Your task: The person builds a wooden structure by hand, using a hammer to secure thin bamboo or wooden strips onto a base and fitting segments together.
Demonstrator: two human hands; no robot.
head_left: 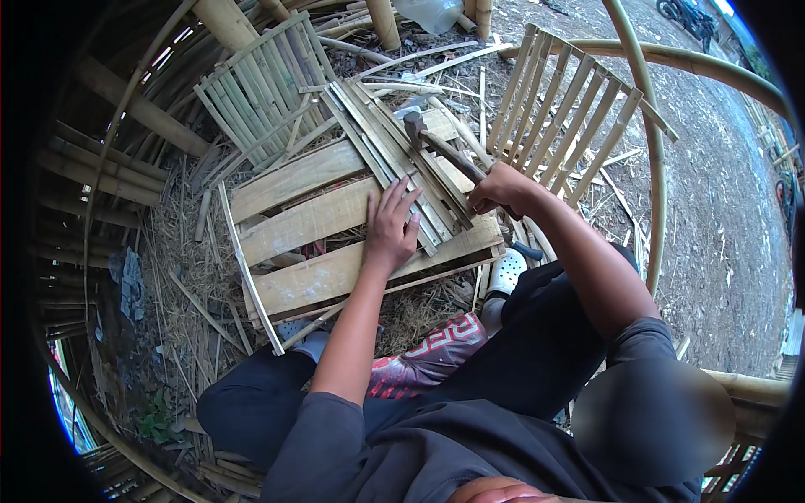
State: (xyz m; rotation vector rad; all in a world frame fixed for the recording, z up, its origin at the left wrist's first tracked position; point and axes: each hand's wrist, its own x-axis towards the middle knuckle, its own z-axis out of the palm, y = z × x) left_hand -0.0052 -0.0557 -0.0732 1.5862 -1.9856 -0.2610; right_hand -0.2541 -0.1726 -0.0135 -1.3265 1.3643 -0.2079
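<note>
My right hand (501,189) is wrapped round the wooden handle of a hammer (449,151), whose metal head hangs over the right side of a bundle of bamboo strips (381,138). The strips lie side by side, slanting across a low pallet-like table (298,218) of pale wooden boards. My left hand (392,225) rests on the strips' near left edge and the board beside it, with fingers stretched out and apart. Whether the hammer head touches the strips I cannot tell.
A slatted bamboo panel (264,88) leans at the back left, another slatted panel (566,113) stands at the right. Loose bamboo pieces and shavings litter the ground (197,260). A curved bamboo pole (656,168) rises on the right. A motorbike (689,21) is far off.
</note>
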